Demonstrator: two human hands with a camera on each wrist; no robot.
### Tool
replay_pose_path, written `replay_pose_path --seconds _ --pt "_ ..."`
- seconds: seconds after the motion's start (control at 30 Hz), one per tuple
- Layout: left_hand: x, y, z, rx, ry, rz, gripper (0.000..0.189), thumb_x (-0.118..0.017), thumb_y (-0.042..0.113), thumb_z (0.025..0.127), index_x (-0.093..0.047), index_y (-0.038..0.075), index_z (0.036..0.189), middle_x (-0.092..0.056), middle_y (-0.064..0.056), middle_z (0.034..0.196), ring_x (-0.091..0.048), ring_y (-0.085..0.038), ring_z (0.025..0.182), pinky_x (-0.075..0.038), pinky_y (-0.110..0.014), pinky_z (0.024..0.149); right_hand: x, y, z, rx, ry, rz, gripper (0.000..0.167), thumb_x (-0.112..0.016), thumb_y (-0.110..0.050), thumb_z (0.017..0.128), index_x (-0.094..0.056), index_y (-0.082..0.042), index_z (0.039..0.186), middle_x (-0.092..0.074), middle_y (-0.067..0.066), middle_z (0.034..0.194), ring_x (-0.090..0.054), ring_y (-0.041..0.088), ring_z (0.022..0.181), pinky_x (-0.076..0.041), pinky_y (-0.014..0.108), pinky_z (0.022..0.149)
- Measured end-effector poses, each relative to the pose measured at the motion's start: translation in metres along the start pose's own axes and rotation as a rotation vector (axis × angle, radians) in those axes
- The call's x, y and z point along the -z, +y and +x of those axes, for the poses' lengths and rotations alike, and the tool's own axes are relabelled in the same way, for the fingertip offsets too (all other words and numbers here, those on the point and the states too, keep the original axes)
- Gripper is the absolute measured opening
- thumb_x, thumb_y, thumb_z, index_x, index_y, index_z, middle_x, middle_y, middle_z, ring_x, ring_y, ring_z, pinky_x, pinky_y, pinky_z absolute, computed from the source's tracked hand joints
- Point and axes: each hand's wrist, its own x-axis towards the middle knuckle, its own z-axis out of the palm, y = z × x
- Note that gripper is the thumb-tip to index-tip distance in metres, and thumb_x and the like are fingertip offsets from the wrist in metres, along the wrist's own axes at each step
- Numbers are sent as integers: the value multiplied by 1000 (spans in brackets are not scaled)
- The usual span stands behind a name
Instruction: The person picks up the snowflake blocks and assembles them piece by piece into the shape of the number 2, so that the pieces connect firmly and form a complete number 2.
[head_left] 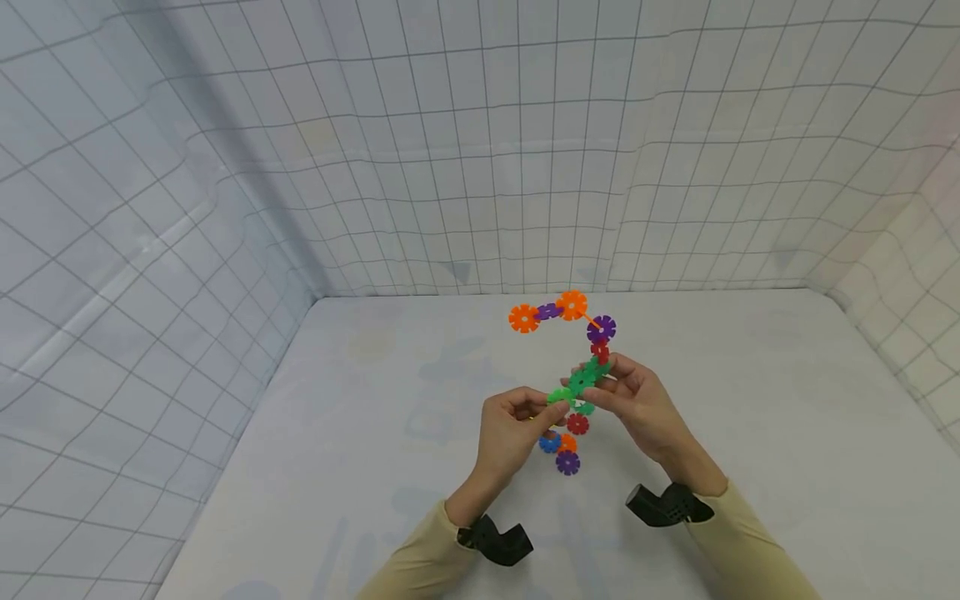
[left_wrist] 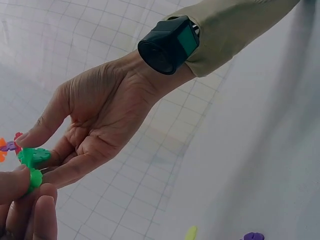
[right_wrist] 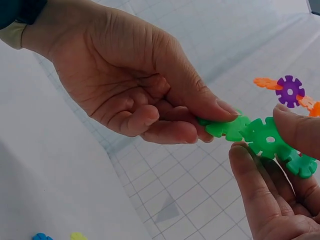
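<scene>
Disc chain is held up over the white table, running b/w the 2 hands and curving up beyond them approx. like a hook. Matl. looks like hard plastic: flat round pcs w/ notched, cog-like rims and small ctr holes, slotted together at varied angles.

Around it, gridded sheet: white w/ thin dark lines, rippled & creased, up the back + both sides. Table sfc. pale, flat, w/ soft shadows. Beige sleeves, soft-looking cloth, on both forearms.

L hand: thumb and fingertip nearly meet, pinching the light-green disc; other fingers loosely curled, per R wrist view. R hand: thumb on one side, fingers on the other, gap abt. a disc's thickness, gripping the mid-green disc, which is slotted next to the light-green one.

Black wrist cams, smooth & blocky w/ a rounded end, 1 per wrist.

Smallest, the other single pcs: far end has an orange disc, then a tilted purple disc; red disc sits nearer R hand. Below hands, a lower group incl. blue disc; can't tell if joined to the rest.
</scene>
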Motion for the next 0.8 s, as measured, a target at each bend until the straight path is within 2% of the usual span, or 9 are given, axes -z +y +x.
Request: replay_pose_path --seconds 0.1,0.27,0.47,0.53,0.6,0.7,0.8 --pt "0 -1 0 -37 9 11 7 -69 -3 84 -68 -10 85 -68 -21 74 -65 -11 60 -57 -35 57 -2 1 0 3 3 -20 19 -56 7 91 -53 6 110 -67 13 108 -63 26 104 -45 35 95" --pt "-1 -2 -2 -97 34 34 7 -70 -4 82 -68 -10 83 -67 -21 71 -65 -13 59 -56 -37 54 -5 0 -2 6 7 -27 19 -58 7 90 -54 8 109 -68 13 105 -65 25 100 -48 34 92" --pt "-2 -2 -3 -131 49 26 6 -71 -6 81 -67 -11 81 -66 -22 68 -64 -35 56 -55 -43 52 -4 -1 -3 -6 -7 -37 19 -60 5 90 -56 7 108 -67 10 105 -65 23 98 -48 35 91" --pt "-3 -1 -3 -135 25 -2 6 -69 -8 82 -65 -13 81 -65 -25 69 -62 -41 57 -55 -45 53 -2 0 -2 -18 -16 -29 20 -59 5 90 -56 6 110 -67 9 105 -65 22 97 -48 34 91" --pt "-3 1 -2 -133 -12 -26 7 -66 -9 83 -62 -15 82 -64 -27 71 -63 -40 58 -55 -44 54 0 0 -2 -32 -24 -16 21 -57 6 91 -57 4 112 -67 9 106 -65 21 99 -48 33 92" --pt "-2 3 0 -126 -70 -56 7 -63 -11 85 -58 -16 84 -62 -32 73 -63 -40 59 -56 -39 55 2 -1 -2 -48 -21 -3 23 -55 6 92 -58 0 114 -67 9 107 -64 21 100 -47 33 92" --pt "0 5 0 -115 -99 -64 7 -62 -11 86 -57 -16 86 -61 -33 74 -61 -44 60 -56 -36 55 2 -2 -1 -50 -26 -1 22 -52 4 94 -58 -2 114 -66 7 108 -63 20 101 -46 33 94"
